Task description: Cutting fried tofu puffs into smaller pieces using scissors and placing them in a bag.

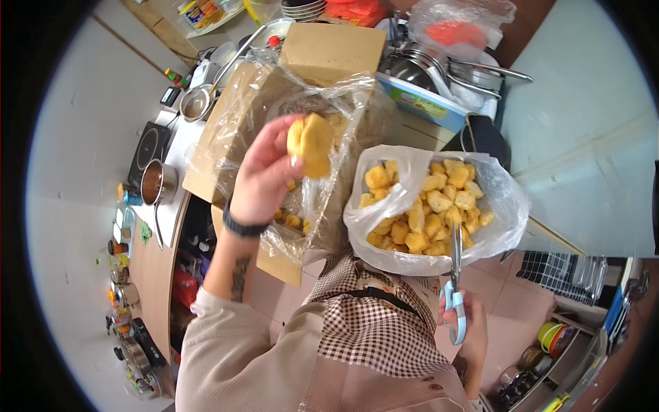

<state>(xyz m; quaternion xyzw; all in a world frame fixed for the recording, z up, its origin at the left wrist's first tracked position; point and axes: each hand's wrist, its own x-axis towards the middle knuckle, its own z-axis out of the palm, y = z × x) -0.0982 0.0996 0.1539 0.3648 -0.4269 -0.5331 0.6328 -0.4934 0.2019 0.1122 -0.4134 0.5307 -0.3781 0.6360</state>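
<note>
Raised over a plastic-lined cardboard box [332,49], my left hand [267,175] grips a golden-yellow fried puff [315,147], probably fried tofu. Several similar pieces lie low inside the box, partly hidden by my wrist and the clear liner [319,201]. My right hand [471,316] holds scissors with light blue handles [454,314]. Their blades [456,252] point away from me, over the near part of a white plastic bag [507,216]. Many yellow puff pieces [437,201] fill this bag, which stands to the right of the box. Some show pale, porous insides.
Beyond the bag, a blue-and-white bin [432,103] holds steel pots and pans. A saucepan of brown liquid [153,183] and an induction cooker [149,149] sit on the left counter. A pale panel [582,134] borders the right side, above a wire rack [548,273].
</note>
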